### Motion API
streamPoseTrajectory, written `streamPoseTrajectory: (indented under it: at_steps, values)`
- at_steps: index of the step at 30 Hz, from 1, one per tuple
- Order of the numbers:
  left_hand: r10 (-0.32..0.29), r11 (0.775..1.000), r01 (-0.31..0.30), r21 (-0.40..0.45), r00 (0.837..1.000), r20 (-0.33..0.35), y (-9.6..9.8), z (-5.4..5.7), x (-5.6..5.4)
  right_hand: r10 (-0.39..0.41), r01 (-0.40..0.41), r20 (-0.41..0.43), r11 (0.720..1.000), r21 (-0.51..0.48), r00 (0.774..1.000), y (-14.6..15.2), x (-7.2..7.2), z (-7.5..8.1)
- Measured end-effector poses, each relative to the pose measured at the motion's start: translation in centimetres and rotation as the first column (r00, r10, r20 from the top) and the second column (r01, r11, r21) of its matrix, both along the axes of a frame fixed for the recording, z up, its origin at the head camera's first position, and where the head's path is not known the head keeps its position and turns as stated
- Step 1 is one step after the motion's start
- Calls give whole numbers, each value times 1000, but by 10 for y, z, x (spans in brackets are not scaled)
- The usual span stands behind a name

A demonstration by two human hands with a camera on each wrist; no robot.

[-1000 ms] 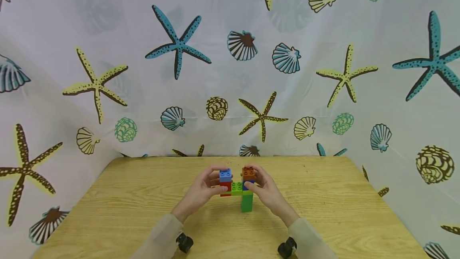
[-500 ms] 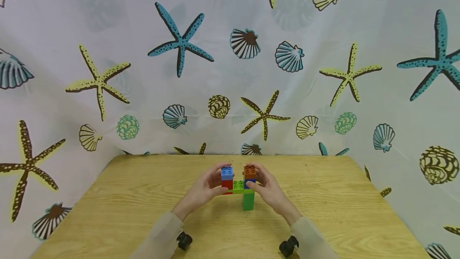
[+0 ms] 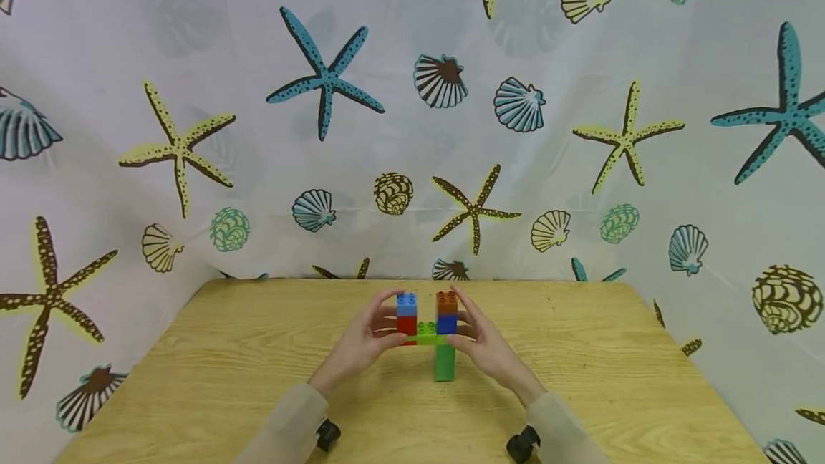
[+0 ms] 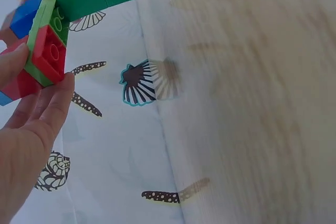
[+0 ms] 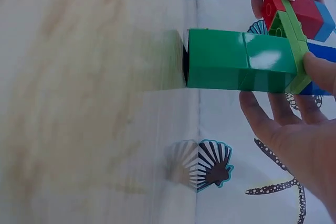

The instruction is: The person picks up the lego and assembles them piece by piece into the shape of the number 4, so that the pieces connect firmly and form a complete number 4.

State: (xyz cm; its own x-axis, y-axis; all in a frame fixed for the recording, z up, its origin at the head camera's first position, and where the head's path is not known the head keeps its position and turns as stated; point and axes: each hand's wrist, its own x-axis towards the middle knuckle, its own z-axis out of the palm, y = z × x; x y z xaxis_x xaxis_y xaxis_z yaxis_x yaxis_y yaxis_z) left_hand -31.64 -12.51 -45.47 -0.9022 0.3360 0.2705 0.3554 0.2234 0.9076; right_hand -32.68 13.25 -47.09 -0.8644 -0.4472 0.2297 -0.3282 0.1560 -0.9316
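Both hands hold a structure of building bricks near the table's middle. Its lower tower is two green bricks (image 5: 241, 59), the base right at the table top. A lime green plate (image 3: 426, 334) extends leftward from the tower's top. On the plate's left end sit a red brick (image 3: 406, 325) and a light blue brick (image 3: 406, 303); another red brick (image 4: 50, 53) hangs beneath. Above the tower sit a dark blue brick (image 3: 447, 324) and a brown brick (image 3: 446, 302). My left hand (image 3: 366, 331) grips the red end. My right hand (image 3: 483, 341) grips the opposite side, thumb at the plate.
The bricks stand on a wooden table (image 3: 258, 378). A white curtain (image 3: 258, 235) printed with starfish and shells hangs behind the table and along both sides. Small black cameras (image 3: 523, 444) sit at both wrists.
My right thumb has moved down from the dark blue brick to the lime plate. Both upper stacks appear slightly higher in view, while the green base stays nearly in place.
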Motion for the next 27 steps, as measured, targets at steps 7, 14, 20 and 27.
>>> streamPoseTrajectory:
  at_steps: [7, 14, 20, 27]
  values:
    - [37, 995, -40, 91, 999, 33, -3, -1, -7, 9, -1, 99, 997, -80, 995, -2, -7, 2]
    - [43, 994, -50, 100, 996, 74, -10, -2, -13, 13, 7, 177, 994, -109, 984, -5, -13, 3]
    - [67, 992, -81, 96, 988, 137, -11, -6, -22, -7, 33, 211, 992, -122, 977, -8, -22, 1]
    - [108, 989, -125, 73, 972, 207, -10, -10, -33, -54, 85, 273, 991, -102, 961, -11, -33, -1]
